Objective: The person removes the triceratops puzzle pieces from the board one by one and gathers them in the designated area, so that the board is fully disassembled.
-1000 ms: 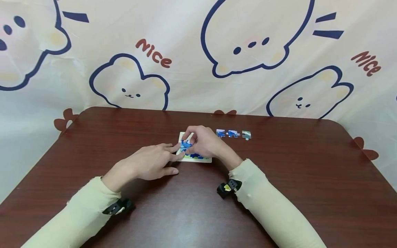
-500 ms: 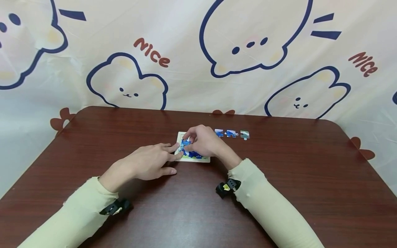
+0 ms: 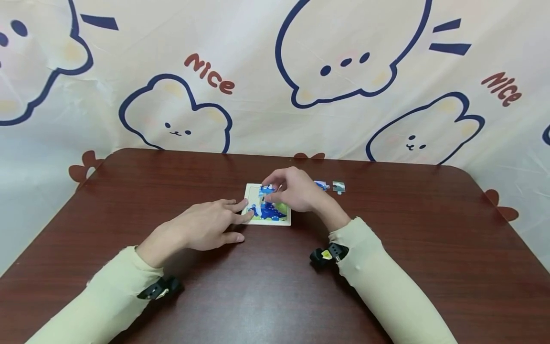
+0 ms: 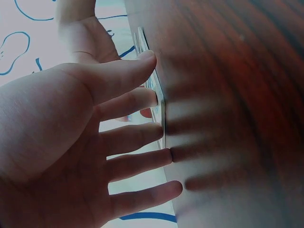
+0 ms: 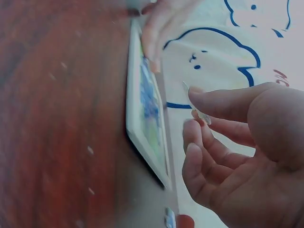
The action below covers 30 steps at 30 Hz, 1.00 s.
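The jigsaw board (image 3: pixel 253 191), white-framed with a blue and green picture, lies flat on the table. My left hand (image 3: pixel 202 224) has its fingers spread and fairly straight, with fingertips touching the board's left edge. In the left wrist view the fingers (image 4: pixel 137 161) reach the board's rim. Raised over the board, my right hand (image 3: pixel 296 191) pinches a jigsaw piece (image 5: pixel 203 117) between thumb and fingers. The right wrist view shows that piece clear of the board, nearly edge-on. Its picture is mostly hidden by the hand.
Two loose jigsaw pieces show right of the board: a blue one (image 3: pixel 321 185) partly behind the right hand and a pale green one (image 3: pixel 338 187). The brown table (image 3: pixel 386 248) extends back to a patterned cloth (image 3: pixel 266 119).
My right hand has lifted off the left part of the board and shifted right with a jigsaw piece. It now covers one loose piece. The left hand stays in place.
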Each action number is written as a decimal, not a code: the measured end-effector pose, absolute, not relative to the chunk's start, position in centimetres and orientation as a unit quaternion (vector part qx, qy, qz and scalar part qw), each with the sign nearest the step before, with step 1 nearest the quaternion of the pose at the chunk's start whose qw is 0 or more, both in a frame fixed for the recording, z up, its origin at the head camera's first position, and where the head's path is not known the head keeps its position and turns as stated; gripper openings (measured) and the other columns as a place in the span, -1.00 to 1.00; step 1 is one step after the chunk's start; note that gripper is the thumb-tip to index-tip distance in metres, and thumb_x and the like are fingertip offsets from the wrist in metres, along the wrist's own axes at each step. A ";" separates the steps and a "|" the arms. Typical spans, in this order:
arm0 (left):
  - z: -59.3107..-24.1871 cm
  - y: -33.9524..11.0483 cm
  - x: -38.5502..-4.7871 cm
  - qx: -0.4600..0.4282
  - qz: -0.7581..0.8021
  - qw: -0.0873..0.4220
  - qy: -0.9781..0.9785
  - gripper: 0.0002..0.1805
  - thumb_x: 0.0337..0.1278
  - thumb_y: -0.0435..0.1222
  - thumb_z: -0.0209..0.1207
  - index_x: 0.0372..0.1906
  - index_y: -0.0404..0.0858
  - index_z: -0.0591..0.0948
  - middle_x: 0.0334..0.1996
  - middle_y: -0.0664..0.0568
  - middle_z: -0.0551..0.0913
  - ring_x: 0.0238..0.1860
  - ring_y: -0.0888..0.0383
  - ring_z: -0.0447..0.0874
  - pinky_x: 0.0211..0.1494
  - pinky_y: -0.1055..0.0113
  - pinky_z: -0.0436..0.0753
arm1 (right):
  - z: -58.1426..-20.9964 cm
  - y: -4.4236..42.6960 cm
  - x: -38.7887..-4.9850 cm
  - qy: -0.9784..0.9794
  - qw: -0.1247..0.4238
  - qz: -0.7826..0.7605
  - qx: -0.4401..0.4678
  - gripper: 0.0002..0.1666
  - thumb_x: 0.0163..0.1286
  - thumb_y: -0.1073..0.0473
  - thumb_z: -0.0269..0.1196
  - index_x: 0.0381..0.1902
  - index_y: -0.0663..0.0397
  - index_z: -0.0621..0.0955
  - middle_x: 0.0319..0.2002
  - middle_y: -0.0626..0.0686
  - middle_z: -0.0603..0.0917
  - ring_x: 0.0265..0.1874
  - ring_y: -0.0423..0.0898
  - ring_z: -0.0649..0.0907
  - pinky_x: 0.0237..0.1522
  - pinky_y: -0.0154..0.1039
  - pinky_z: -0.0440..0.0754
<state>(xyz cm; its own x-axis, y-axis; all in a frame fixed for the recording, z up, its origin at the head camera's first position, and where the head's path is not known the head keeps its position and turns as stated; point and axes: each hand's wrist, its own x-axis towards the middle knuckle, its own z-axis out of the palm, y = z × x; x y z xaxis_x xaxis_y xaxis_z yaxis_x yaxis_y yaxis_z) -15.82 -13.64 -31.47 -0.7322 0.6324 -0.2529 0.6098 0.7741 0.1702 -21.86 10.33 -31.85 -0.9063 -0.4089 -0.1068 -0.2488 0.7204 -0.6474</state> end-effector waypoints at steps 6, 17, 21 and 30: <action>-31.5 -13.6 -15.8 0.327 0.039 0.157 0.931 -0.34 0.44 0.00 0.30 0.55 -0.01 0.47 0.64 -0.13 0.33 0.61 -0.28 0.34 0.44 -0.26 0.57 | -31.3 11.6 -21.9 0.920 0.104 -0.339 -0.169 -0.62 0.39 0.06 0.49 0.14 -0.11 0.76 0.04 0.03 0.66 0.01 0.01 0.63 0.03 -0.12 0.69; -31.5 -13.6 -15.8 0.327 0.036 0.149 0.932 -0.35 0.43 -0.02 0.31 0.54 -0.01 0.48 0.62 -0.14 0.34 0.60 -0.29 0.36 0.44 -0.27 0.57 | -30.9 13.7 -22.1 0.924 0.084 -0.339 -0.153 -0.63 0.42 0.12 0.46 0.16 -0.08 0.76 -0.05 0.05 0.68 -0.08 0.02 0.60 -0.12 -0.15 0.60; -31.5 -13.5 -15.7 0.327 0.037 0.144 0.933 -0.35 0.43 -0.02 0.32 0.54 -0.01 0.49 0.62 -0.14 0.35 0.59 -0.29 0.37 0.44 -0.25 0.58 | -30.8 14.6 -22.0 0.927 0.082 -0.340 -0.136 -0.64 0.42 0.10 0.45 0.16 -0.09 0.76 0.03 0.05 0.68 0.00 0.04 0.59 -0.05 -0.12 0.62; -31.5 -13.6 -15.6 0.328 0.040 0.139 0.934 -0.36 0.43 -0.03 0.32 0.53 -0.01 0.50 0.62 -0.14 0.35 0.59 -0.28 0.38 0.43 -0.25 0.59 | -31.5 16.2 -21.9 0.934 0.096 -0.317 -0.136 -0.64 0.41 0.12 0.45 0.14 -0.04 0.76 -0.08 0.07 0.68 -0.15 0.03 0.59 -0.20 -0.18 0.58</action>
